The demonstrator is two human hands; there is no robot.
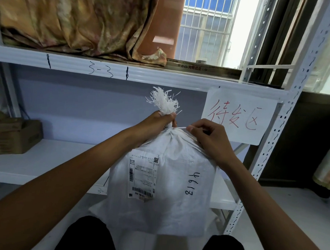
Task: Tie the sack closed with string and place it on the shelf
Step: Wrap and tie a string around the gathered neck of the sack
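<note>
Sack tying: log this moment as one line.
step: tying sack | left hand: grips sack neck | right hand: pinches string taut | sack: in front of shelf, not yet on it

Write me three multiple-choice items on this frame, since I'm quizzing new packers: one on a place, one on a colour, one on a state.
1. Where does the cardboard box sit?
A. on the floor
B. on the lower shelf, at the left
C. on the windowsill

2. What colour is the writing on the paper sign?
A. blue
B. green
C. red

3. What is the right hand doing?
A. pinching the string at the neck of the sack
B. lying flat on a shelf
C. holding a pen

Answers:
1 B, the box stands on the lower board at the far left.
2 C, the strokes are red.
3 A, its finger and thumb pinch the string while the left hand grips the gathered neck.
</note>
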